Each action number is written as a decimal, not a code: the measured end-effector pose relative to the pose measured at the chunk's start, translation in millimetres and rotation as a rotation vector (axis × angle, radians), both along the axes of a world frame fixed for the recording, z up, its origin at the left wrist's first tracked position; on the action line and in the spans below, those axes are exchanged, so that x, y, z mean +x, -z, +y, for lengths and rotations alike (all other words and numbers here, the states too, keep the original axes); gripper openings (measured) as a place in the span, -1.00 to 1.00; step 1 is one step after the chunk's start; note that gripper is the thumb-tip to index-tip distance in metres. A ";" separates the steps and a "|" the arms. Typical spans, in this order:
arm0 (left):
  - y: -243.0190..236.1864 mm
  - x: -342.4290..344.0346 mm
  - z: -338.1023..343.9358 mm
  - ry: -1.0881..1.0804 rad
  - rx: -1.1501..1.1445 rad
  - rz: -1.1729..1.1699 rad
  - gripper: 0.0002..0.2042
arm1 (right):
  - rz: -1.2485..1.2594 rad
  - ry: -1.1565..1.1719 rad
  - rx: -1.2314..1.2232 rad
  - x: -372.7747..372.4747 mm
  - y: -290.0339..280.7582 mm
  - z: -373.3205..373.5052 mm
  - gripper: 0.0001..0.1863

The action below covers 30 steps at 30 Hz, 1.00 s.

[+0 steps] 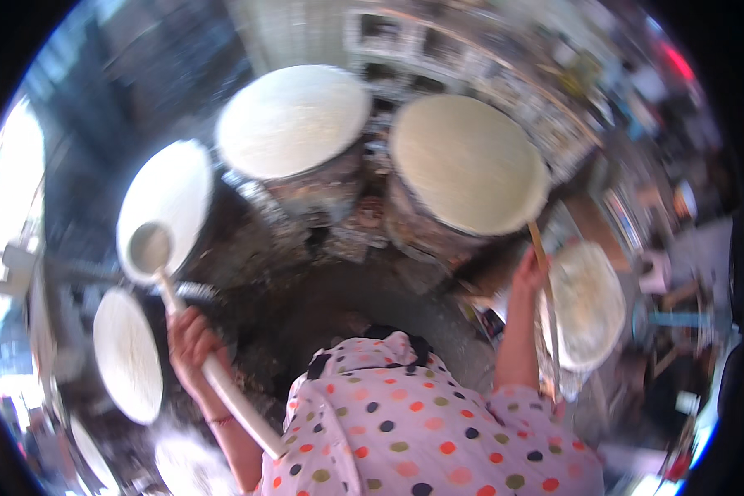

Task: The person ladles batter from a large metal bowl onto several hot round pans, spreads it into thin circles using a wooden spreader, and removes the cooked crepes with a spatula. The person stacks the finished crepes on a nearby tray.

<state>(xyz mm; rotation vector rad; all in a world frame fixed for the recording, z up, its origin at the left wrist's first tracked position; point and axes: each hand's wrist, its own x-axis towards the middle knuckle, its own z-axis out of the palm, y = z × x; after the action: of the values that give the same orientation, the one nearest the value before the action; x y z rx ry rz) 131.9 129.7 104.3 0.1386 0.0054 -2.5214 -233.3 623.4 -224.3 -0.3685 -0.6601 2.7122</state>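
My left hand (192, 339) is closed round the long pale handle of a ladle (150, 248). Its round bowl lies over the near edge of a white-topped round griddle (169, 194) at the left; blur hides whether they touch. On the right, my right hand (531, 271) grips a thin wooden stick (550, 318). The stick's upper end meets the near right edge of a large round griddle (467, 165) with a smooth cream-coloured top. Between these griddles, farther off, stands another round griddle (293, 120) with a whitish top.
More pale round tops (128, 355) line the left side, with whitish steam or blur (186, 463) near the bottom. Beside my right forearm is a round container (587, 306) with pale, crumpled contents. Hollow concrete blocks (426, 50) stand behind the griddles. Clutter fills the far right.
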 end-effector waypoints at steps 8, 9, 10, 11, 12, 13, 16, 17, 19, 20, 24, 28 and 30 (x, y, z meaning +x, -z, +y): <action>60.8 14.4 -28.9 -0.186 -0.028 -0.261 -0.81 | -0.302 -0.569 0.594 170.1 -116.4 -187.6 -0.55; 67.4 12.8 -30.3 -0.193 -0.028 -0.319 -0.78 | -0.325 -0.675 0.719 175.5 -129.7 -210.3 -0.56; 65.0 9.0 -30.1 -0.190 -0.069 -0.387 -0.76 | -0.236 -0.737 0.880 175.6 -131.0 -230.7 -0.58; 61.6 5.3 -31.5 -0.179 -0.106 -0.451 -0.74 | -0.136 -0.783 1.039 174.2 -133.5 -252.7 -0.56; 63.1 3.9 -33.1 -0.184 -0.125 -0.502 -0.71 | 0.006 -0.831 1.131 174.5 -140.4 -278.8 -0.54; 64.9 2.8 -35.2 -0.180 -0.114 -0.530 -0.73 | -0.016 -0.927 1.133 182.7 -162.0 -310.7 -0.53; 70.0 2.3 -35.3 -0.171 -0.119 -0.553 -0.75 | 0.158 -1.298 1.121 195.0 -191.0 -372.1 -0.62; 65.9 2.5 -35.3 -0.163 -0.107 -0.575 -0.76 | 0.216 -1.452 1.124 201.0 -204.1 -386.9 -0.66; 65.4 1.8 -36.4 -0.148 -0.126 -0.587 -0.76 | 0.290 -1.454 1.198 210.9 -201.0 -414.7 -0.70; 66.8 2.7 -37.8 -0.142 -0.135 -0.586 -0.75 | 0.385 -1.440 1.150 220.7 -206.7 -429.3 -0.68; 66.1 8.8 -44.2 -0.123 -0.179 -0.578 -0.72 | 0.405 -1.587 0.996 246.2 -232.5 -466.8 -0.57; 64.9 23.4 -51.0 -0.185 -0.153 -0.566 -0.70 | 0.415 -1.643 0.987 260.2 -243.4 -481.9 -0.57; 63.6 36.5 -54.0 -0.252 -0.121 -0.574 -0.70 | 0.303 -1.667 0.942 265.9 -245.0 -488.6 -0.57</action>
<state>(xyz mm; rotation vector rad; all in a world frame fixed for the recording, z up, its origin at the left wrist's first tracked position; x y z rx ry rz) 168.4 75.7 40.7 0.7544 -0.3371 -2.1434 32.6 134.8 20.8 1.3482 -2.8185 2.7920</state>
